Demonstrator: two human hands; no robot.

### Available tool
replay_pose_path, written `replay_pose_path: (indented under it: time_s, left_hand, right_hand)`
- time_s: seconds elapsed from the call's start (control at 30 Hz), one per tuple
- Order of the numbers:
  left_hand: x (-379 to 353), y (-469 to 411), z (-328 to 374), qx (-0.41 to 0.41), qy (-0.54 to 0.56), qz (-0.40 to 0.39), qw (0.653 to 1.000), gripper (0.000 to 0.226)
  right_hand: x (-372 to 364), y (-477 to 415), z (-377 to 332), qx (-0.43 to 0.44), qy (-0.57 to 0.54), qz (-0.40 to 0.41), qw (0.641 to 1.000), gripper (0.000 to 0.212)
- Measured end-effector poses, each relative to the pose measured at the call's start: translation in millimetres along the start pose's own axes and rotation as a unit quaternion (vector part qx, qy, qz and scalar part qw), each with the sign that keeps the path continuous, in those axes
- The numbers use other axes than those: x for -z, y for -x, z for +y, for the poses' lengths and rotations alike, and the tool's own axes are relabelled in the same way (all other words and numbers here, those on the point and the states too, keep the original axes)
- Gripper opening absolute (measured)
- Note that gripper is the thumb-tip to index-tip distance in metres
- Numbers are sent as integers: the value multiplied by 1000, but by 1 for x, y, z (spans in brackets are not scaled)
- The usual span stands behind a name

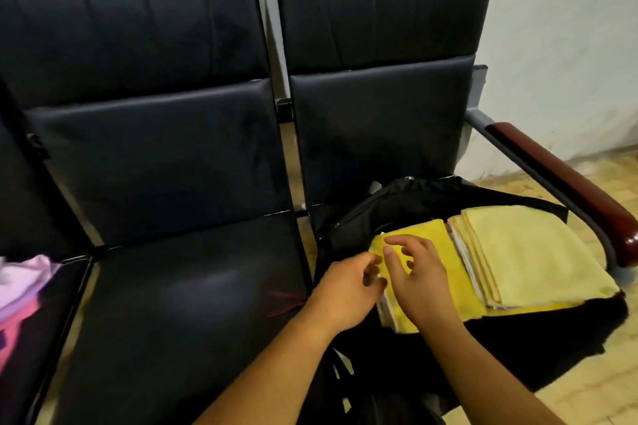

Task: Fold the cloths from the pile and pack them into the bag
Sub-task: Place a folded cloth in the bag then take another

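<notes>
Two bare forearms reach in from the bottom edge toward the open black bag (pixel 518 342), which lies on the right-hand seat of a row of black padded chairs. The left hand (pixel 348 290) sits at the left edge of a bright yellow cloth (pixel 452 262), its fingers loosely curled against the fold; whether they actually pinch the fabric cannot be made out. The right hand (pixel 419 281) is just beside it, over the same cloth, with fingers spread and gently curved and nothing held in them. The bright yellow cloth lies folded flat inside the bag's mouth, on top of other folded layers whose pale edges show beneath it. Touching its right side, also in the bag, is a stack of pale yellow cloths (pixel 528 252), folded with their edges fanned toward the hands. Well apart, at the far left, the pile of pink and purple cloths (pixel 24 286) rests unfolded on another seat. Between pile and bag is the middle seat (pixel 179 304). Beyond the bag runs a reddish-brown armrest (pixel 566 183), then the chair backs and a white wall (pixel 569 28).
</notes>
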State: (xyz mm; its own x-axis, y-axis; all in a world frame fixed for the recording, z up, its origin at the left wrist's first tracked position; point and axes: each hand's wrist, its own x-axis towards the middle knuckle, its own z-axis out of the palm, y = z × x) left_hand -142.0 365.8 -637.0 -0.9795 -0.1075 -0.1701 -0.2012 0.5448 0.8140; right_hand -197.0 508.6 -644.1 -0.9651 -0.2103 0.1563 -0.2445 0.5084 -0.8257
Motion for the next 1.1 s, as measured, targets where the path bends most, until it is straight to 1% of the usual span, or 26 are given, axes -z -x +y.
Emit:
replay_pose_path:
  time_s: [0.07,0.13,0.2,0.27,0.33,0.47,0.63,0.7,0.77,0.83,0.9,0.93,1.0,1.1]
  left_hand:
    - [27,17,-8,12,23,19,999,32]
    - [59,40,-21,36,27,54,998,28]
    - [97,72,-44,64,11,87,994,27]
    - [131,105,-70,92,-10,104,990,28]
    - [167,147,-102,122,-22,125,984,29]
    - [227,227,-168,182,-52,191,963,26]
    - [283,310,-256,265,-62,248,930,24]
    - [304,341,-297,305,-47,260,915,28]
    - [317,356,-326,344,-49,256,902,37]
    - [333,377,-359,387,-52,228,892,49]
    - [346,390,-384,417,-50,179,890,55]
    - [351,394,-397,427,-46,169,887,58]
    - [363,402,-424,445,-39,190,874,67]
    - [376,405,-445,463,-88,279,837,78]
  right_hand:
    - [-9,1,-27,16,-5,-7,1000,9]
    - [-27,8,-52,39,16,-43,998,6]
    - [-58,25,-83,55,34,-95,993,6]
    - [-94,44,-113,56,37,-153,986,9]
    - [-135,70,-151,79,45,-219,971,13]
    - [-201,115,-216,123,41,-317,940,17]
    - [-259,161,-266,120,46,-381,916,19]
    - [-287,178,-280,124,57,-404,905,19]
    - [-299,187,-288,113,68,-422,897,20]
    - [-325,201,-297,120,87,-443,884,19]
    - [-340,209,-302,124,92,-445,882,17]
    - [-347,212,-303,126,92,-444,882,16]
    - [-368,218,-306,131,102,-449,878,16]
    - [-385,225,-311,125,110,-462,871,16]
